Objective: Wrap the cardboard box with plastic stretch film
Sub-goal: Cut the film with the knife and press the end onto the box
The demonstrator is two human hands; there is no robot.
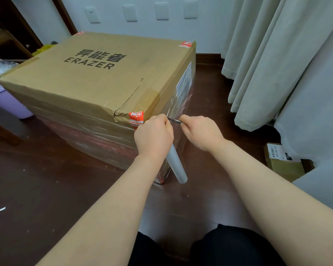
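A large cardboard box (96, 73) printed "ERAZER" stands on the dark wooden floor, its side walls covered in clear stretch film (96, 135). At the near right corner my left hand (153, 136) grips the top of a white film roll (177, 166) that slants down beside the box edge. My right hand (202, 131) holds a thin dark blade-like tool (175, 120), its tip pointing left at the film just above my left hand. Orange tape (136, 119) marks the corner.
Pale curtains (267, 64) hang at the right. A small cardboard parcel (283, 162) lies on the floor at the right. A purple bin (10, 102) with a plastic bag stands left of the box. My dark-clothed knees (210, 246) are at the bottom.
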